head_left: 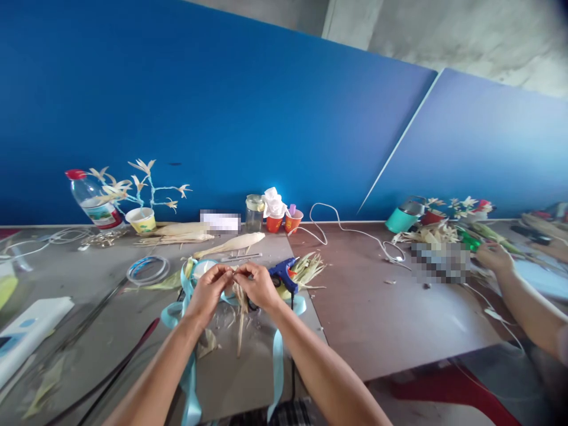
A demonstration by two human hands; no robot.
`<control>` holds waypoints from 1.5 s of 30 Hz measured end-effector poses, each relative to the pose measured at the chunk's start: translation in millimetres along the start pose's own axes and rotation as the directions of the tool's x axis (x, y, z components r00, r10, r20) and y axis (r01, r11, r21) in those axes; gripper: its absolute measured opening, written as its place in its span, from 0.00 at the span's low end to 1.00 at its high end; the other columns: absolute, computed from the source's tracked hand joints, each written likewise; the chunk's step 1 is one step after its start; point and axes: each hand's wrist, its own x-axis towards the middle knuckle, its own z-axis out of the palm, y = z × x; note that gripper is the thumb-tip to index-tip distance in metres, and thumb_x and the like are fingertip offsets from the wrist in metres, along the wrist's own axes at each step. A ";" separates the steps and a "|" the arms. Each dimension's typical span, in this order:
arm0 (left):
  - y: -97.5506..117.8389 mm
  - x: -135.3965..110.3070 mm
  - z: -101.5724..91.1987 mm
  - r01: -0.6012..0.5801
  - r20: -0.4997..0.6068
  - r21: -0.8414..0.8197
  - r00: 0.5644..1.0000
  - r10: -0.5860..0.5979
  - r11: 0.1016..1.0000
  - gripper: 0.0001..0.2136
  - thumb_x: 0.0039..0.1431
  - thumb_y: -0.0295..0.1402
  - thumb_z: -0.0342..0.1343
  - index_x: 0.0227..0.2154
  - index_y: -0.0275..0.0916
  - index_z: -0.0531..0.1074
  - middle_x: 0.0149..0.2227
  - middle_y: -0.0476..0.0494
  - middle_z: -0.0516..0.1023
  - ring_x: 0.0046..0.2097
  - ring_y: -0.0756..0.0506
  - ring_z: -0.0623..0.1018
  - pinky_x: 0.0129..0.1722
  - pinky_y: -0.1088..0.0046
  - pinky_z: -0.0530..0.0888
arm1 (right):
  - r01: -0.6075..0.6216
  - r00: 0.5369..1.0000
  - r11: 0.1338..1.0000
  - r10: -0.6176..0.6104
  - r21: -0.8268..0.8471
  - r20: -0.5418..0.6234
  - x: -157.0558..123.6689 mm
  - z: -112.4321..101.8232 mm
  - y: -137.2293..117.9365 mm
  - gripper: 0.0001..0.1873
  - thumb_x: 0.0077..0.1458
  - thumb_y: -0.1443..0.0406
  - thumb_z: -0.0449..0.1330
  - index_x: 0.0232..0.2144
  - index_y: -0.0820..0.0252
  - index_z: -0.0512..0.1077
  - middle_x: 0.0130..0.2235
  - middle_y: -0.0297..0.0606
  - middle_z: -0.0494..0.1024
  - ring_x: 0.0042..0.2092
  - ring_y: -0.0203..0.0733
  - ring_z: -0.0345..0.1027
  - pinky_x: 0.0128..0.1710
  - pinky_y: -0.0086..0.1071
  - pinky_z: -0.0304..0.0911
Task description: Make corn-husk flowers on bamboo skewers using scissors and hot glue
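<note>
My left hand (209,290) and my right hand (258,288) meet over the table, fingertips pinched together. What lies between them is too small to make out. Just below, a dried corn husk piece (241,296) and a thin stick (240,337) show; whether my fingers hold them is unclear. Light blue ribbon (190,378) loops around both wrists and trails toward the front edge. Right of my right hand rests a blue glue gun (284,273), beside a bundle of shredded husk (308,271).
Behind my hands lie husks (233,244), a glass jar (254,213) and red paper cups (274,223). A husk-flower branch (152,188) stands in a yellow cup (142,221) by a bottle (100,207). A white cable (359,229) crosses rightward. Another person's hand (496,258) works at far right.
</note>
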 end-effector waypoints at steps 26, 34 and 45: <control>9.5 -4.0 4.5 0.065 0.065 -0.166 0.996 -0.055 0.984 0.14 0.40 0.39 0.67 0.24 0.37 0.70 0.19 0.55 0.65 0.22 0.54 0.61 0.23 0.77 0.58 | -0.029 1.000 0.999 0.028 0.042 0.011 0.1 3.2 -2.1 0.07 0.47 0.65 0.54 0.23 0.61 0.71 0.26 0.33 0.73 0.30 0.35 0.64 0.31 0.27 0.60; 5.9 -2.4 3.3 0.097 0.093 -0.211 0.993 -0.078 0.973 0.13 0.41 0.37 0.68 0.24 0.37 0.71 0.20 0.55 0.66 0.22 0.55 0.62 0.23 0.79 0.59 | -0.020 1.000 1.000 0.020 0.012 0.018 0.0 3.6 -1.2 0.06 0.45 0.67 0.51 0.21 0.61 0.67 0.23 0.31 0.67 0.28 0.33 0.60 0.28 0.25 0.58; 7.3 0.0 -0.7 0.120 0.006 -0.371 0.992 -0.127 0.921 0.11 0.39 0.31 0.69 0.24 0.36 0.72 0.24 0.51 0.72 0.25 0.54 0.70 0.25 0.79 0.67 | -0.060 0.998 0.991 0.059 0.115 0.015 -2.1 2.1 -5.0 0.05 0.44 0.65 0.51 0.22 0.61 0.65 0.23 0.30 0.66 0.26 0.32 0.58 0.26 0.24 0.57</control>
